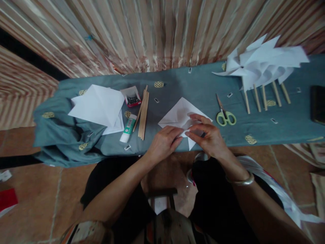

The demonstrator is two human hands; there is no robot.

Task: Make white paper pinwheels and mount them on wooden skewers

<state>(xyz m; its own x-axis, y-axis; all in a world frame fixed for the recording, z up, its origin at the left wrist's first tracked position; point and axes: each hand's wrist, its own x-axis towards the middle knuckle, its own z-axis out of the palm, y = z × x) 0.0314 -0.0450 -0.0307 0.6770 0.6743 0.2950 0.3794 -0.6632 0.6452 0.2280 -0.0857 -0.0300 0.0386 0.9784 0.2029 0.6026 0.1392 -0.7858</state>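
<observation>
A white paper square (177, 110), cut in from its corners, lies near the table's front edge with one flap bent inward. My left hand (166, 139) pinches the paper's near left part between thumb and fingers. My right hand (207, 135) is closed on a curled flap at the near right, its thumb and forefinger meeting at the paper. Close to the right hand lie scissors (224, 115) with green handles. Several finished paper pinwheels (261, 64) on wooden sticks overlap at the far right.
Left of the paper are several wooden sticks (144, 115), a glue stick (128, 128), a small box of pins (132, 97) and stacked paper sheets (101, 103). A dark object (318, 104) sits at the right end of the cloth-covered table (167, 81). A curtain (157, 34) hangs behind.
</observation>
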